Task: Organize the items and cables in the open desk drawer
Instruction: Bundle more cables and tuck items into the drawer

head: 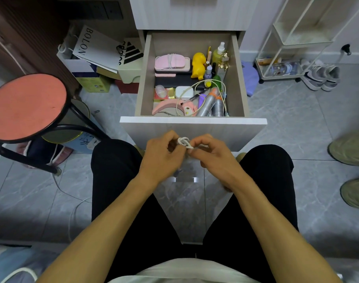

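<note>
— Hands?
— Both low, in front of the pulled-out drawer [193, 121], over the knees. Left hand [161, 154] and right hand [213, 154] almost meeting, fingers curled, pinching a small white coiled cable [184, 142] between them. Wound into a tight knot-like bundle, held just below the drawer's front panel.
— Inside the drawer?
— Crowded. Pink mouse [171, 62] on a pink case at the back left, yellow duck toy [198, 65] beside it, spray bottle [219, 52] at the back right. Nearer the front, white charger box [183, 92] with a cream cable [201, 94] looping loosely over it and across two silver cans [212, 106]. Pink curved piece [166, 106] against the front left wall.
— Around?
— Red stool [27, 107] on the left, white wire rack [293, 48] on the right, grey tiled floor [287, 111].
</note>
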`<state>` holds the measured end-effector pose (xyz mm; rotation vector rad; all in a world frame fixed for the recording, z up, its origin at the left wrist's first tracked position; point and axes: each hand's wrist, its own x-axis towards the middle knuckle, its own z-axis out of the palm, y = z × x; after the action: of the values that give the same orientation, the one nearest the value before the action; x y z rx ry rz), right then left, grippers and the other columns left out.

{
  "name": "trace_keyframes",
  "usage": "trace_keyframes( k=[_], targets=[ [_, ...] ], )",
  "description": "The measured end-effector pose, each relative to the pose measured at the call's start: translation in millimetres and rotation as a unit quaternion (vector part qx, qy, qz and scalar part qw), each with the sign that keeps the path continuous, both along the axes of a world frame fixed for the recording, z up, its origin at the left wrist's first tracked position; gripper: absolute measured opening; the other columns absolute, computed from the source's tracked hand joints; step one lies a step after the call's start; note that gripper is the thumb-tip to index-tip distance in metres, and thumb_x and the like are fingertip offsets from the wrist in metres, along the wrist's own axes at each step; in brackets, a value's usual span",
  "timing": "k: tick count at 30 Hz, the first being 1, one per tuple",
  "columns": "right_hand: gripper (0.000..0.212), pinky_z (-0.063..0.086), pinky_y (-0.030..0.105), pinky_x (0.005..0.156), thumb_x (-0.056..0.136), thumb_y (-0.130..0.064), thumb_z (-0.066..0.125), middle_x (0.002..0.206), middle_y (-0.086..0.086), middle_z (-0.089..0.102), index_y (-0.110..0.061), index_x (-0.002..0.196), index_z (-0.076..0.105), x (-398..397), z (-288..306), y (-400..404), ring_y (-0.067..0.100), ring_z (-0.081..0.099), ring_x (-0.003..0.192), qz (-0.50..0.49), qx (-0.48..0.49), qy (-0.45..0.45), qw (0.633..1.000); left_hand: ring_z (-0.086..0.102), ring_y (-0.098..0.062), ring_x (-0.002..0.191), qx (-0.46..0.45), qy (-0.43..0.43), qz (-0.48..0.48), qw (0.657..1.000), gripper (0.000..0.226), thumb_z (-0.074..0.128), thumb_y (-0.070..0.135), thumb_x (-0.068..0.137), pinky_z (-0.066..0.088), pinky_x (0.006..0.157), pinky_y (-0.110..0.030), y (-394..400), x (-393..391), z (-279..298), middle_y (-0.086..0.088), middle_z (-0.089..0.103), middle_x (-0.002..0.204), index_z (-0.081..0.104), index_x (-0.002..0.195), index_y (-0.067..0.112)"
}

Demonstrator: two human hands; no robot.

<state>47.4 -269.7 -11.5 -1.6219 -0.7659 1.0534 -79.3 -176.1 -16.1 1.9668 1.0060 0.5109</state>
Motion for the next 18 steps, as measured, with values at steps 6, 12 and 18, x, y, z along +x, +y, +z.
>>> trace_keyframes(
  k=[6,12,18],
  targets=[
    [0.013,0.035,0.012,0.055,0.091,-0.012,0.062,0.083,-0.005,0.054,-0.020,0.081,0.064,9.5,-1.9,-1.2,-0.001,0.048,0.057,0.052,-0.031,0.002,0.998,0.070,-0.019,0.067,-0.348,-0.103,0.112,0.925,0.013,0.059,0.005,0.089,0.058,0.065,-0.034,-3.1,5.4,8.3,-0.010,0.071,0.070,0.069,0.080,0.005],
    [0.026,0.031,0.024,0.054,0.094,-0.018,0.058,0.058,-0.004,0.046,-0.021,0.068,0.062,5.1,-8.0,-7.0,0.010,0.038,0.055,-0.019,-0.038,0.084,0.996,0.071,-0.026,0.073,-0.403,-0.093,0.091,0.906,0.012,0.063,0.005,0.087,0.059,0.073,-0.033,-3.3,12.7,2.7,-0.012,0.072,0.072,0.064,0.076,0.008],
    [0.020,0.054,0.035,0.069,0.094,-0.022,0.060,0.070,0.004,0.061,-0.017,0.075,0.064,7.0,-10.9,-2.1,0.015,0.058,0.067,0.016,-0.075,0.008,0.997,0.060,-0.014,0.079,0.136,0.054,-0.112,0.983,0.012,0.064,0.021,0.090,0.050,0.065,-0.026,5.1,2.2,-6.9,0.001,0.064,0.096,0.061,0.101,0.017]
  ],
)
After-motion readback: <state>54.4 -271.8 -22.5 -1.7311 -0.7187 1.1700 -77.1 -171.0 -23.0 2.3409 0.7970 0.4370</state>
